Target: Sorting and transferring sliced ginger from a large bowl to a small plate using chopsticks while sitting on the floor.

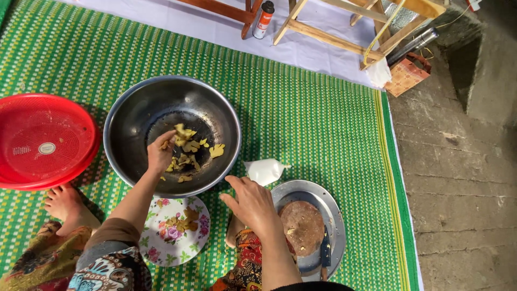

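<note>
My left hand (160, 153), fingers closed on yellow slices (186, 146), sits inside the steel bowl (134, 116) on the green mat (312, 124); right hand (253, 205) hovers open, empty, above the metal tray (329, 207).

Greens, reds and pale yellows on the floor

Woven mat (301, 108) green with white checks and yellow edge stripes; basket (46, 140) bright red mesh; steel bowl (126, 116) dark grey, holding pale yellow slices (188, 148); plate (161, 237) white with pink flowers; plastic bag (264, 171) white; round board (303, 226) brown.
</note>
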